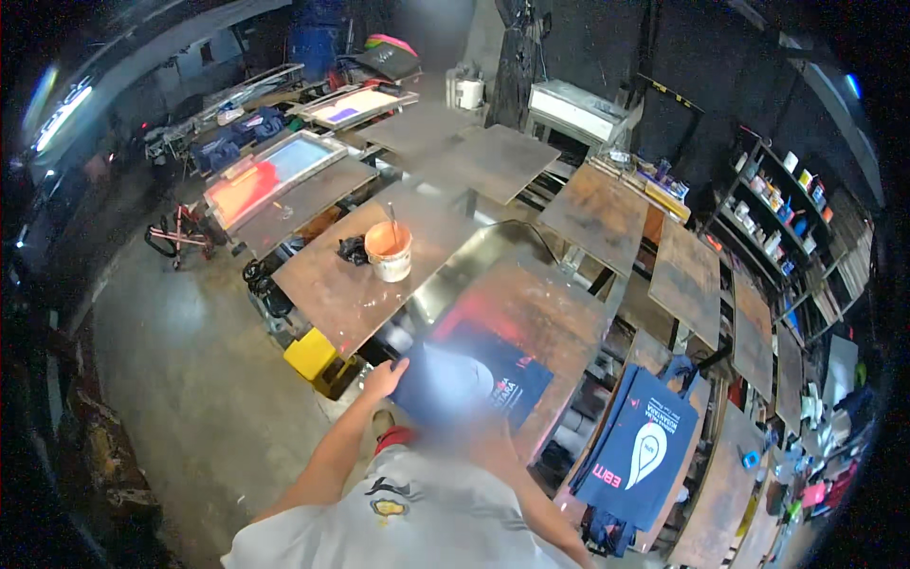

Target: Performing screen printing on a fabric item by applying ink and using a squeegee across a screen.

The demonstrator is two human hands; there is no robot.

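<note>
Left hand [383, 379]: clamped with fingers on dark bag [527, 391], probably steadying it.
Right hand: blurred; cannot tell fingers' state.
Stacked bags [682, 424]: laid flat, perhaps against creasing.

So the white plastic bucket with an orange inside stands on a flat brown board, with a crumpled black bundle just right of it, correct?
Not quite: the head view shows the crumpled black bundle just left of the white plastic bucket; the rest holds.
</note>
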